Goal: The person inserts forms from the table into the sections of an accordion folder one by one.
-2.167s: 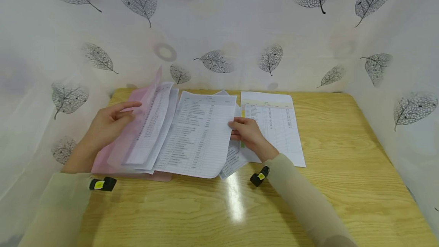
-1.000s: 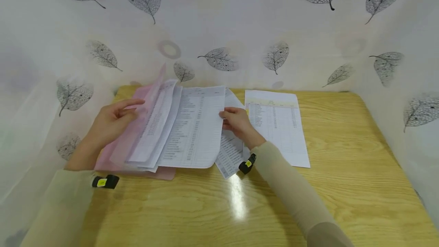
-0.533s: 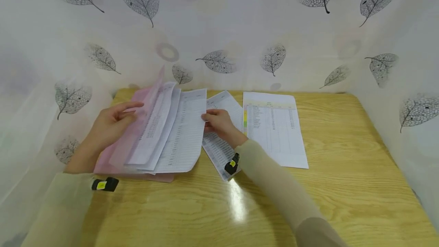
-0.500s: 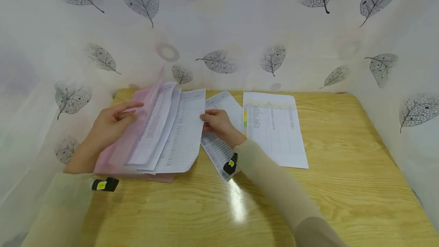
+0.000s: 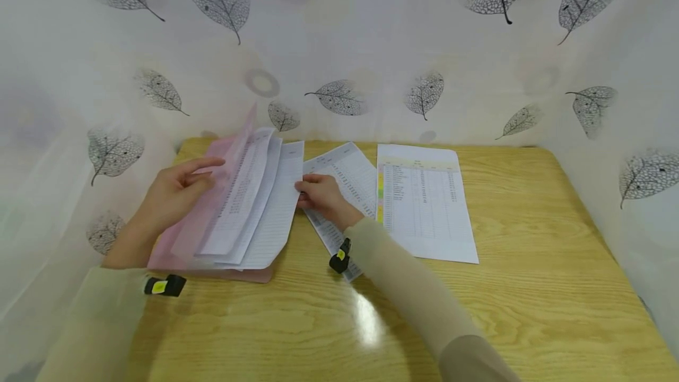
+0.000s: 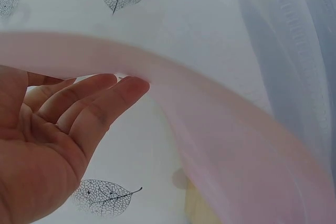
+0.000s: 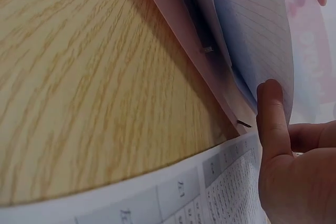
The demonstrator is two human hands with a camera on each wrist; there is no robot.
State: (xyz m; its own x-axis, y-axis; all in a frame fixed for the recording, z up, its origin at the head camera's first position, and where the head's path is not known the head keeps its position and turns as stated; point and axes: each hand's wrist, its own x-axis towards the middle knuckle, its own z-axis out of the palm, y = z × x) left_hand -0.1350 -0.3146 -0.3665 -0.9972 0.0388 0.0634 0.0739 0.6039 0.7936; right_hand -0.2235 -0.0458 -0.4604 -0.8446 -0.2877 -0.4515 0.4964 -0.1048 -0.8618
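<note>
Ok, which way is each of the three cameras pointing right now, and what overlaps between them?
Head: worn on the head, faces forward and down at the table, pink folder, loose sheets; both hands and sleeves show.
Left wrist: faces past the left hand at the lifted folder cover and the leaf-print curtain.
Right wrist: sits low over the table, faces the folder's open edge; the right hand pushes a printed sheet in.
Shared: all three views show the folder.

A glossy wooden bench (image 5: 530,287) carries a pink folder (image 5: 233,273) at left, a skewed printed sheet (image 5: 350,175) mid-frame, another sheet (image 5: 429,211) right of it.
</note>
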